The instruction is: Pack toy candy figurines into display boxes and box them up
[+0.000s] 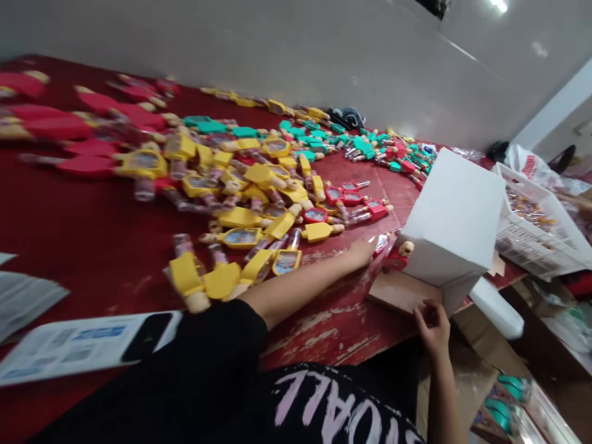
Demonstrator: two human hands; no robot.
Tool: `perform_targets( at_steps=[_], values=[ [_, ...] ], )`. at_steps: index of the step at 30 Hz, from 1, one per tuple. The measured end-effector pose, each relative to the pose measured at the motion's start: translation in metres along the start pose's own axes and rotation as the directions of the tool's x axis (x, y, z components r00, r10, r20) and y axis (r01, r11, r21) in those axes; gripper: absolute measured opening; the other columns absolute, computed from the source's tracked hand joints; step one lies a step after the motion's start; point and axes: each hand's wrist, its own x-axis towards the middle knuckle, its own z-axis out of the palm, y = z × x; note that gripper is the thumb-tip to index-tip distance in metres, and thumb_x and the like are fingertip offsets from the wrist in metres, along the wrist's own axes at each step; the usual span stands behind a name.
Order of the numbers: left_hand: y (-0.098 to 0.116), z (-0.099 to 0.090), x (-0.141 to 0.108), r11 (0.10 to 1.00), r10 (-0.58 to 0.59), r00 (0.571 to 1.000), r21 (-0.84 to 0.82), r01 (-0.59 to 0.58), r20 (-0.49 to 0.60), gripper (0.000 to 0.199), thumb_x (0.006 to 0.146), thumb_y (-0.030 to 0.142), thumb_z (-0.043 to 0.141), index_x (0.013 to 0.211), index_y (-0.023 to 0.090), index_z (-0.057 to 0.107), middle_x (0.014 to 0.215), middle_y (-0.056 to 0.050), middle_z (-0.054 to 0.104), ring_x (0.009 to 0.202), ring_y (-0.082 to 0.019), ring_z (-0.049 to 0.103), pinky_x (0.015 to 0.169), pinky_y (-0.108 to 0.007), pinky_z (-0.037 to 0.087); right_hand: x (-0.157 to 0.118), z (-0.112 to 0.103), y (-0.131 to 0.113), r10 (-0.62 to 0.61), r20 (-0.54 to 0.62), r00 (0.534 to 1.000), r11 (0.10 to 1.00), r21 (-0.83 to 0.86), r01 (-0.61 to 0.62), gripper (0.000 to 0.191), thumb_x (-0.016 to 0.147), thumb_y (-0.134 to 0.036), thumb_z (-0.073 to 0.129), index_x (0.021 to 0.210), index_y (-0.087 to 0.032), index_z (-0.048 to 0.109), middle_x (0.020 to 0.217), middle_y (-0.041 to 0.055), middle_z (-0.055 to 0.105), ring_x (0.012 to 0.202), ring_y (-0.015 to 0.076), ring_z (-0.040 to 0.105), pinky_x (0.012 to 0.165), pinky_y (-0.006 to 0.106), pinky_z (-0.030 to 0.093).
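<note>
A white cardboard box (456, 213) lies tipped at the table's right edge, its opening toward me and a brown inner flap (404, 293) folded out. My left hand (362, 253) reaches across the table to the box mouth, its fingers blurred and closed around a small red toy (381, 244) with a clear part. Close beside it, at the opening, is another red toy (396, 261) with a tan figure head. My right hand (435, 327) is at the flap's near edge, fingers curled and thumb against the cardboard. The box's inside is mostly hidden.
Yellow toys (243, 237) with clear tubes pile across the red table (92, 246). Red toys (92, 148) lie left, green ones (319, 139) behind. A phone (147, 337) rests on a printed sheet (69, 345). A white crate (546, 222) and open cartons (541, 320) stand right.
</note>
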Motion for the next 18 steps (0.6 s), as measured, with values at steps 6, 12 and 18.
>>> perform_targets(
  at_steps=[6,12,18],
  values=[
    [0.002,-0.009,-0.032,0.977,-0.029,0.940,-0.210,-0.046,-0.340,0.069,0.091,0.024,0.040,0.142,0.009,-0.003,0.125,-0.020,0.050,0.107,-0.022,0.056,0.085,-0.032,0.049,-0.008,-0.032,-0.011,0.287,-0.201,0.937,0.802,0.585,-0.120,0.034,0.077,-0.048,0.060,0.097,-0.019,0.056,0.077,-0.0001,0.055,0.065,0.0107,0.055,0.056,0.022,0.045],
    [0.038,-0.006,-0.084,0.577,0.717,0.395,0.170,-0.799,-0.574,0.054,0.085,0.027,0.055,0.135,0.029,0.033,0.090,-0.002,0.061,0.068,-0.012,0.056,0.062,-0.023,0.046,0.017,-0.034,-0.059,-0.040,0.059,0.997,0.892,0.451,0.009,0.058,0.075,-0.060,0.055,0.116,-0.020,0.057,0.093,0.0065,0.060,0.068,0.0154,0.057,0.048,0.024,0.044],
    [0.035,0.024,-0.047,0.670,0.737,0.540,0.334,-0.663,-0.406,0.050,0.081,0.052,0.055,0.113,0.013,0.054,0.105,-0.013,0.060,0.100,-0.026,0.055,0.092,-0.042,0.043,0.050,-0.029,-0.059,-0.099,-0.192,0.977,0.990,0.081,0.116,0.039,0.072,-0.054,0.064,0.066,-0.016,0.056,0.061,0.0004,0.055,0.058,0.0139,0.053,0.060,0.028,0.047]
  ],
)
